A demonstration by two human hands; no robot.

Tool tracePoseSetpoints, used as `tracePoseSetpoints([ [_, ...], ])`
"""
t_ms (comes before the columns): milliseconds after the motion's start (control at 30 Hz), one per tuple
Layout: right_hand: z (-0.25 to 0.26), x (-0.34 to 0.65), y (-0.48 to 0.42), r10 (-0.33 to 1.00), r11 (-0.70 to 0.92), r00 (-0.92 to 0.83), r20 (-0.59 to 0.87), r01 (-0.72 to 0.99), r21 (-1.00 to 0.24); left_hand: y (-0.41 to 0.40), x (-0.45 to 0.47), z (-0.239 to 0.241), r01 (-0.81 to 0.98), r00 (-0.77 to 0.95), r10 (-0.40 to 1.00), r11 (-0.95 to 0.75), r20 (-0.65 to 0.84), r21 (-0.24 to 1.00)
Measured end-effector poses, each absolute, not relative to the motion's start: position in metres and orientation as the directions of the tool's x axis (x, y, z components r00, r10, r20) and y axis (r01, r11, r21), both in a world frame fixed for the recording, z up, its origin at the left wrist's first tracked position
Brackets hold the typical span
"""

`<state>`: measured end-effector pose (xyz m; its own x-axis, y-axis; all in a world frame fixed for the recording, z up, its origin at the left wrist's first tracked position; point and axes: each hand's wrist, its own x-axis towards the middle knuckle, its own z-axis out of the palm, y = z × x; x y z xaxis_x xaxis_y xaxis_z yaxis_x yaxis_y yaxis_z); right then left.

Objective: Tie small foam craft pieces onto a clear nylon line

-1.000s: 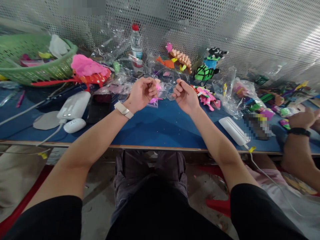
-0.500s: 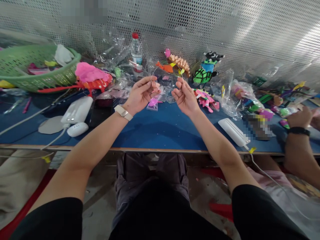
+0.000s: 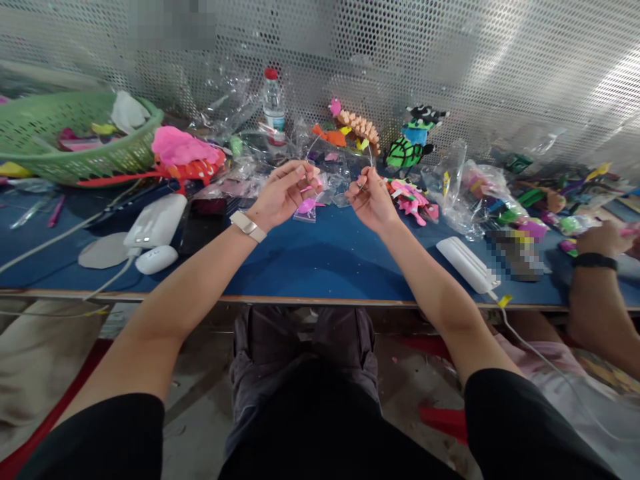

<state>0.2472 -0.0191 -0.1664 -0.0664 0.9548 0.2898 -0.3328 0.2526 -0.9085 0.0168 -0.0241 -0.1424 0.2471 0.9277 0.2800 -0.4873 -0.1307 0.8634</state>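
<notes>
Perforated metal panel [image 3: 450, 53] backs the blue surface [image 3: 310, 267], whose far side is crowded with clear wrapping and modelled figures. Both of the person's hands are raised over the middle, well apart from each other, palms turned inward. The left hand [image 3: 283, 193] is pinched, thumb against fingers, on what looks like a thin wire [image 3: 371, 157]; the right hand [image 3: 374, 201] is closed in a like pinch where the wire comes down to it. Between them it arches up and away, its middle lost against the clutter, so whether it is one unbroken length cannot be told.

Just beyond the left hand's fingertips lies a purple piece [image 3: 306, 207]; right of the right hand sits a pink figure [image 3: 414, 202]. Ahead of both hands, by the panel, is an orange piece [image 3: 330, 137].

The step in hand appears to be bending or spreading the wire. From here, the next move would seem to call for both pinches kept firm and even, since so thin a length could spring free or kink if one hand slackened.
</notes>
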Motion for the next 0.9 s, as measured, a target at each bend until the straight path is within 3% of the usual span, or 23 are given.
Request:
tracePoseSetpoints([
  [233,-0.152,0.235,-0.035,0.967,0.243,-0.023,0.252,-0.200,-0.949,-0.025,0.014,-0.141,-0.484,0.278,0.914,-0.131,0.294,0.865],
  [433,-0.149,0.238,-0.030,0.955,0.259,-0.091,0.282,-0.207,-0.943,-0.022,0.014,-0.144,-0.469,0.272,0.924,-0.116,0.268,0.876],
  [633,-0.150,0.242,-0.032,0.958,0.263,-0.053,0.283,-0.237,-0.935,-0.020,0.012,-0.143,-0.491,0.227,0.934,-0.134,0.276,0.861],
  [767,-0.151,0.246,-0.035,0.955,0.223,-0.138,0.263,-0.255,-0.941,-0.019,0.009,-0.136,-0.532,0.148,0.951,-0.156,0.273,0.832],
  [900,-0.151,0.248,-0.035,0.948,0.205,-0.180,0.264,-0.293,-0.934,-0.019,0.008,-0.136,-0.526,0.183,0.941,-0.152,0.286,0.837],
])
